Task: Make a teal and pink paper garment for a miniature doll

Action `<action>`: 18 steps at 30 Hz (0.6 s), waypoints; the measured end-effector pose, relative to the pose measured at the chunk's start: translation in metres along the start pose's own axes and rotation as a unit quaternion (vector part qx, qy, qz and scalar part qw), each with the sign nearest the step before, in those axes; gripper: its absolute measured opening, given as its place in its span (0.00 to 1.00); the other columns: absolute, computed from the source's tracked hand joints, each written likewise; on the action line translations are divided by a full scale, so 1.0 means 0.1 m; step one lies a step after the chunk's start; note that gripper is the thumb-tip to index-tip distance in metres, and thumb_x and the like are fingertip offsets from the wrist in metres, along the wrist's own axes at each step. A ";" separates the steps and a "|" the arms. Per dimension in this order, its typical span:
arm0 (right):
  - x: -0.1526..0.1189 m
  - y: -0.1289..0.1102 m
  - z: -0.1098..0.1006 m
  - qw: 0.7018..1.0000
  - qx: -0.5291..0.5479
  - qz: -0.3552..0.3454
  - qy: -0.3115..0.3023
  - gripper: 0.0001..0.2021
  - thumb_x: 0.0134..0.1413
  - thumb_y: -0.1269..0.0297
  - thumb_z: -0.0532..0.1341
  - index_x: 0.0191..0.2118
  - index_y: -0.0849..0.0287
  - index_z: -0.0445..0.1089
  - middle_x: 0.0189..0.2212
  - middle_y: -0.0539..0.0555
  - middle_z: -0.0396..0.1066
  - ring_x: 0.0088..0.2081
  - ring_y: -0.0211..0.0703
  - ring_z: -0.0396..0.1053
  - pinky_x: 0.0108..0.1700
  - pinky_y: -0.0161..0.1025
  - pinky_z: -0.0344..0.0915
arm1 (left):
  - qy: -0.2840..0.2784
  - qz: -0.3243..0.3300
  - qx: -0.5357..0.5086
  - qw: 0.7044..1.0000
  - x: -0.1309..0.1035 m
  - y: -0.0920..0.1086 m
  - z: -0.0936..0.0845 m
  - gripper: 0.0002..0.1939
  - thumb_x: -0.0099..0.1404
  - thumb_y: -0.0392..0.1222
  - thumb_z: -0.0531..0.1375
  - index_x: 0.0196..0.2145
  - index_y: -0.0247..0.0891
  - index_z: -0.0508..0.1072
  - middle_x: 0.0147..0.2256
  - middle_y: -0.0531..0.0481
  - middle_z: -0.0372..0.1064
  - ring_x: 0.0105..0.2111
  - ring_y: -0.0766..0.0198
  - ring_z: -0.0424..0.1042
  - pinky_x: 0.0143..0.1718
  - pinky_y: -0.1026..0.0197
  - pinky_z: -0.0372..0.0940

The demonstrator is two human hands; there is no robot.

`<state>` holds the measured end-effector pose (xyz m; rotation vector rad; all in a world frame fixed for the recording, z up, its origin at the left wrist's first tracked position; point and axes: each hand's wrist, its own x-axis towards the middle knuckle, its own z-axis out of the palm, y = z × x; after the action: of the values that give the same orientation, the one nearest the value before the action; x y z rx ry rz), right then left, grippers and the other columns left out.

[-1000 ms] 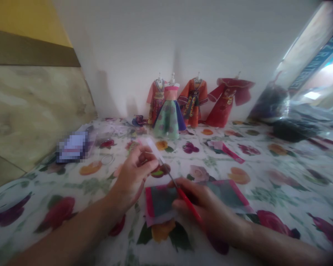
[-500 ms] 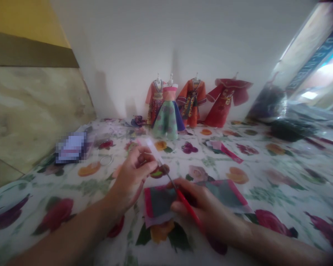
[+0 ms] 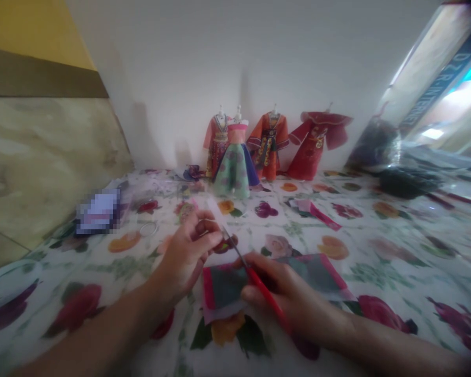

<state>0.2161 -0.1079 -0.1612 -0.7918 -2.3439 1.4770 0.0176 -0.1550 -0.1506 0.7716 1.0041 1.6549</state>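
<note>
My right hand (image 3: 275,288) is wrapped round red-handled scissors (image 3: 264,288), whose metal blades point up and away to the left. Between the pinched fingers of my left hand (image 3: 190,248) is a pale, see-through strip (image 3: 216,209) that sticks up past the fingertips. The tips of the scissors meet the lower end of this strip; blur hides whether they cut into it. Partly hidden under my right hand lies a dark grey-green fabric piece (image 3: 225,287) with pink ends and a whitish edge, flat on the table.
Several dolls' dresses on small stands, such as a green-skirted one (image 3: 233,162) and a red one (image 3: 316,149), line the wall. Pink fabric scraps (image 3: 324,215), a ring (image 3: 148,229) and a blurred-out phone-like object (image 3: 98,211) lie on the flowered tablecloth (image 3: 133,293). Plastic bags (image 3: 412,178) sit at right.
The view has shifted slightly. Both hands keep nearly the same pose, with the scissors still against the strip.
</note>
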 end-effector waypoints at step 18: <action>0.03 0.06 0.03 1.000 0.013 0.000 0.009 0.13 0.63 0.51 0.61 0.39 0.57 0.65 0.29 0.47 0.64 0.29 0.36 0.59 0.31 0.34 0.58 | 0.008 0.020 0.021 1.000 -0.01 -0.06 0.04 0.15 0.56 0.33 0.68 0.39 0.38 0.68 0.29 0.58 0.69 0.30 0.71 0.70 0.34 0.66 0.65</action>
<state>0.2143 -0.1059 -0.1683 -0.7958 -2.3056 1.4916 0.0243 -0.1543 -0.1539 0.8117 1.0439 1.6823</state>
